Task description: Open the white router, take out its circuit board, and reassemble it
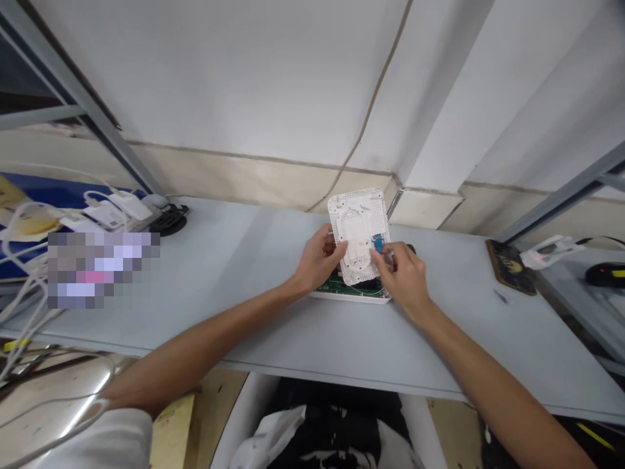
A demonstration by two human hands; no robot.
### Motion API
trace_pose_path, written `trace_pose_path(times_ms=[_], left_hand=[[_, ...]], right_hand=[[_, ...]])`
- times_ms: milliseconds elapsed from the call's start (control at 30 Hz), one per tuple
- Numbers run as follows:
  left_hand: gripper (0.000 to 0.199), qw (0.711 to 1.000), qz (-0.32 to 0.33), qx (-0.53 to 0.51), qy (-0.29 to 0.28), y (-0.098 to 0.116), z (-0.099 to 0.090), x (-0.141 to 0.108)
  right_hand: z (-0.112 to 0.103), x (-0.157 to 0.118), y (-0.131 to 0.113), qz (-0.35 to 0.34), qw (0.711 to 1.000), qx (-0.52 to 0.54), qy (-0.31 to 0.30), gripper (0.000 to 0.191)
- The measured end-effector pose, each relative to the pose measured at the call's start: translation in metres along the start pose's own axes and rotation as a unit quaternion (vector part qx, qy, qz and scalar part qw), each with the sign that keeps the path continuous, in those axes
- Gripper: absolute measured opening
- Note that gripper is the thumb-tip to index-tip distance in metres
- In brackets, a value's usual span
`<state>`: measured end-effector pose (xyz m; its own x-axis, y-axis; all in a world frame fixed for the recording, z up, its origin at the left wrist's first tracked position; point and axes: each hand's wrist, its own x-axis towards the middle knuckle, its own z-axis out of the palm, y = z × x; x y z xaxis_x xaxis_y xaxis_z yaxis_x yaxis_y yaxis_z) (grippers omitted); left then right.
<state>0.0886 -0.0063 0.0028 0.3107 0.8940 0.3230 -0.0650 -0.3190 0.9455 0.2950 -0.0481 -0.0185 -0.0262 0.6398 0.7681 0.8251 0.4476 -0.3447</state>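
A white perforated plastic panel with rounded corners is tilted up above an opened white device. My left hand grips the panel's left edge, thumb on its face. My right hand is at the lower right edge, fingers closed beside a small blue connector fixed on the panel; it too holds the panel. Below, the white casing shows a green circuit board, and a thin pale fibre runs by its front edge. The fingers behind the panel are hidden.
White adapters and tangled white cables lie at the left end of the grey-blue table, by a black round stand. At the right are a dark block, a white device and a small clear piece. Metal frames flank the table.
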Motion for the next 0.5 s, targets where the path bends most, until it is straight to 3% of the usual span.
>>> trace_pose_path(times_ms=[167,300,500], left_hand=[[0.043,0.997,0.013,0.069,0.035,0.001,0.005,-0.006],[0.050,0.986,0.036,0.120,0.112,0.004,0.012,-0.008],[0.032,0.968,0.066,0.153,0.190,0.005,0.021,-0.003]], right_hand=[[0.005,0.003,0.001,-0.007,1.000,-0.008,-0.029,0.026],[0.008,0.001,-0.009,-0.041,0.998,0.010,-0.044,0.023],[0.016,-0.003,-0.017,-0.027,0.999,0.017,-0.027,0.021]])
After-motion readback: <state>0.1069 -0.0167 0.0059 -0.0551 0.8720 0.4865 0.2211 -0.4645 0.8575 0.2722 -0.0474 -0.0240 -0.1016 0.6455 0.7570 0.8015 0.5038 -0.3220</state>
